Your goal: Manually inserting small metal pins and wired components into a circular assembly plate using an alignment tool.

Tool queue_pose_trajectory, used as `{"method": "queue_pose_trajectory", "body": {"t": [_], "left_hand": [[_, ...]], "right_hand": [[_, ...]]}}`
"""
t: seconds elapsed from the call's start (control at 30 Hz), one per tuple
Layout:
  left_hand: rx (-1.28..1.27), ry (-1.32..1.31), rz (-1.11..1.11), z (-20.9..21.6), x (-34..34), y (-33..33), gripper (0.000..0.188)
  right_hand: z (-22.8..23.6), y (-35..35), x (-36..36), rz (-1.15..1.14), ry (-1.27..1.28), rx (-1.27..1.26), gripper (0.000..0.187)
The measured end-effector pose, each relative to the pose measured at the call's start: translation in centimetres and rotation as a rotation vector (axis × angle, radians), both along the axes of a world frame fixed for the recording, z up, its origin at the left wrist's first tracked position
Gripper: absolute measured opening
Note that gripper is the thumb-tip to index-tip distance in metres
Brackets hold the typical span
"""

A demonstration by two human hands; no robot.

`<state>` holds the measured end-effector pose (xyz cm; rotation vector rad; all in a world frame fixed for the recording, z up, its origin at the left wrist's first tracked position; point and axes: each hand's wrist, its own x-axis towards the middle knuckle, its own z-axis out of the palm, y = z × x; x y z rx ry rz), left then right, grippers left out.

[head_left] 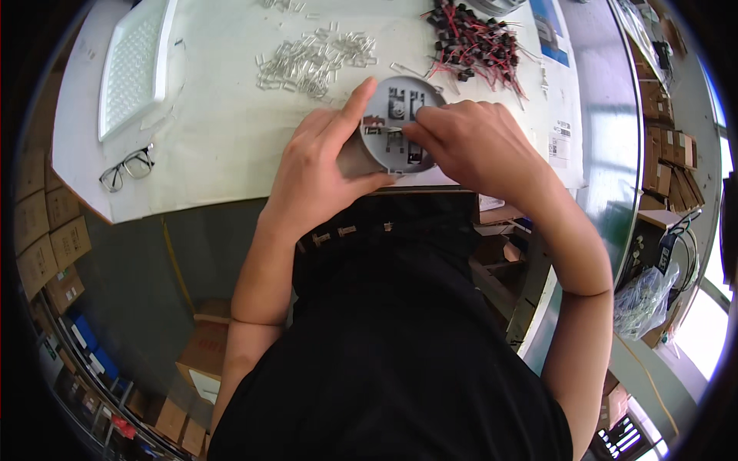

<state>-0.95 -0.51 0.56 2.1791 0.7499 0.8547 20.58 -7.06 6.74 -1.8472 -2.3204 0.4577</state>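
A round grey plastic housing (377, 157) with small metal and dark parts inside is tilted up at the table's front edge. My left hand (317, 157) grips its left side, thumb along the lower rim and index finger up by the top. Over the right part of the housing, my right hand (477, 142) has its thumb and fingers pinched together at the inside. A thin light piece shows at those fingertips, too small to name. Beyond the housing lies a heap of small clear U-shaped pieces (315, 61).
Black parts with red wires (477, 46) are piled at the back right. A white tray (165, 54) and eyeglasses (131, 167) lie on the white table (219, 146) at left. Cardboard boxes (71, 250) stand on the floor at left; more are at far right.
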Motion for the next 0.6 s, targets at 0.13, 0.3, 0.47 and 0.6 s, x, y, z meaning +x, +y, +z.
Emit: {"method": "queue_pose_trajectory", "body": {"t": [0.13,0.3,0.47,0.6], "left_hand": [[-0.489,-0.089,0.019,-0.4,-1.0,0.5,0.065],[-0.353,-0.142,-0.044,1.3,1.3,0.3,0.030],[0.071,0.028,0.143,1.6,3.1,-0.5,0.024],[0.089,0.068,0.086,-0.6,0.8,0.6,0.016]], "right_hand": [[-0.7,-2.3,1.7,-0.064,0.512,0.081,0.026],[-2.5,-4.6,0.4,-0.226,0.303,0.562,0.021],[-4.7,-8.4,19.0,-1.013,0.727,0.954,0.021],[-7.3,-24.0,40.8,-1.832,0.442,0.678,0.040]]}}
